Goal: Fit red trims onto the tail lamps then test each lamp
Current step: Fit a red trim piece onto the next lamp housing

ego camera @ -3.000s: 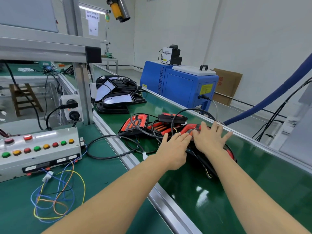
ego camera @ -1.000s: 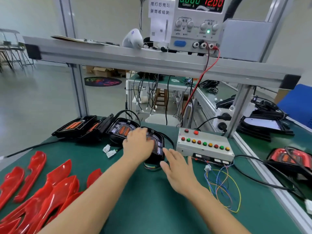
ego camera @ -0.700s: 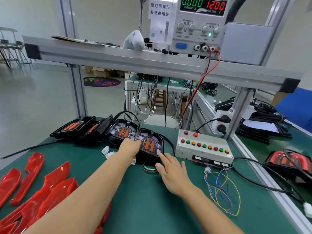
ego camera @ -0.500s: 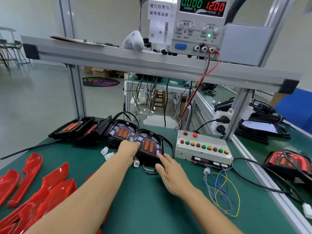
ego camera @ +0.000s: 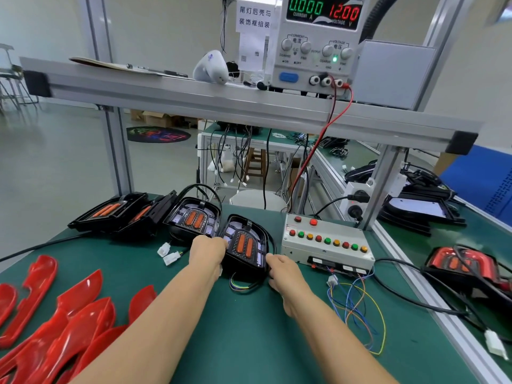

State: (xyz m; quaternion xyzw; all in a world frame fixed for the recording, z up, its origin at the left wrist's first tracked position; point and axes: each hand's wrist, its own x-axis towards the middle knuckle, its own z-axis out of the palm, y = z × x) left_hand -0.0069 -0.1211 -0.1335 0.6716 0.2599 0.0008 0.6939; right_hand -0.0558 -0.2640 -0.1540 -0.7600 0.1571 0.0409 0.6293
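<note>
At bench centre, on the green mat, sits the black-housed tail lamp with twin orange lenses, untrimmed, lens side up, long axis running from 6 to 12 o'clock. Left hand curls round its 9 o'clock edge; right hand holds the 4 o'clock corner, fingers bent against the housing. Both lie equally near. Multicoloured leads trail from the lamp at 6 o'clock. Glossy red plastic trims lie piled towards 8 o'clock, nearer the left hand. Grey push-button test box stands just beside at 3 o'clock.
</note>
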